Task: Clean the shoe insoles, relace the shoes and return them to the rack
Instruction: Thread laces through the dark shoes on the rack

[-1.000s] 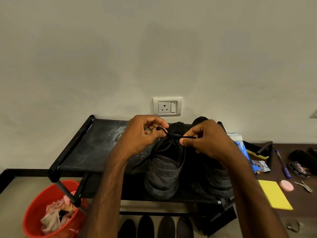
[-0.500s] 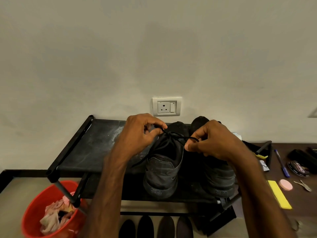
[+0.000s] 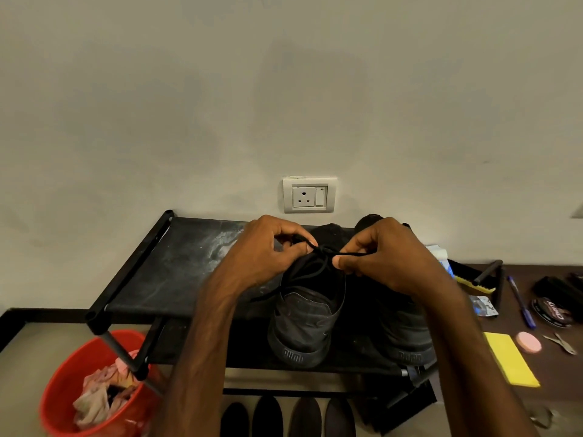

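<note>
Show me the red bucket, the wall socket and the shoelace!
red bucket [image 3: 69,370]: head view, on its bare inner wall.
wall socket [image 3: 304,197]: head view, on the plate's middle.
shoelace [image 3: 350,254]: head view, on its taut straight stretch.

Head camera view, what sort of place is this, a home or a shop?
Most likely a home, perhaps a hallway corner: a black shoe rack holding black shoes stands against a plain wall with a socket, and a polish tin and brush lie beside it.
</note>
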